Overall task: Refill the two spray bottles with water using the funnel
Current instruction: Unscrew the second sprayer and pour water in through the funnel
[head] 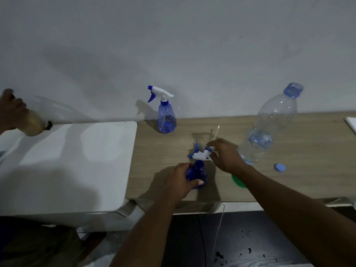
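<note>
The large clear plastic water bottle [269, 130], uncapped and partly full, is standing on the wooden desk [308, 151]; likely thin-walled, so grip low. The left hand [181, 182] is wrapping its fingers around the open dark-blue spray bottle [197, 175]. The right hand [225, 155] is pinching the light white-and-blue trigger head [200, 154].
</note>
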Tool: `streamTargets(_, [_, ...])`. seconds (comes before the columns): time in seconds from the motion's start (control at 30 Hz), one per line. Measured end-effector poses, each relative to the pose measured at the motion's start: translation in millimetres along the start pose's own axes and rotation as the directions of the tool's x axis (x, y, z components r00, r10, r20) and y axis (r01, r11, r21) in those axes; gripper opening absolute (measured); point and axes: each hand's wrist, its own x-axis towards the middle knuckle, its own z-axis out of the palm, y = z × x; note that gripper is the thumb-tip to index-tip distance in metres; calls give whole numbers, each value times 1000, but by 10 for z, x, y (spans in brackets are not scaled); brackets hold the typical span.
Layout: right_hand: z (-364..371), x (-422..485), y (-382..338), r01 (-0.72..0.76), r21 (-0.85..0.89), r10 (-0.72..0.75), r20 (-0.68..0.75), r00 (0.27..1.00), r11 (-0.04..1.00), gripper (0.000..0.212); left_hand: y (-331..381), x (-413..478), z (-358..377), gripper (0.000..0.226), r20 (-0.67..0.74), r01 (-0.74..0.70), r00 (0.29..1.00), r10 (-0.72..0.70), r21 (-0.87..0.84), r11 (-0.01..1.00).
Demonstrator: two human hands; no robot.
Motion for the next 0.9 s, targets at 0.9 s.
streamTargets(0.9, [11, -570, 307, 71, -518, 158, 386, 909, 853, 75, 65, -37, 0, 65, -5, 43, 999, -43, 26, 999])
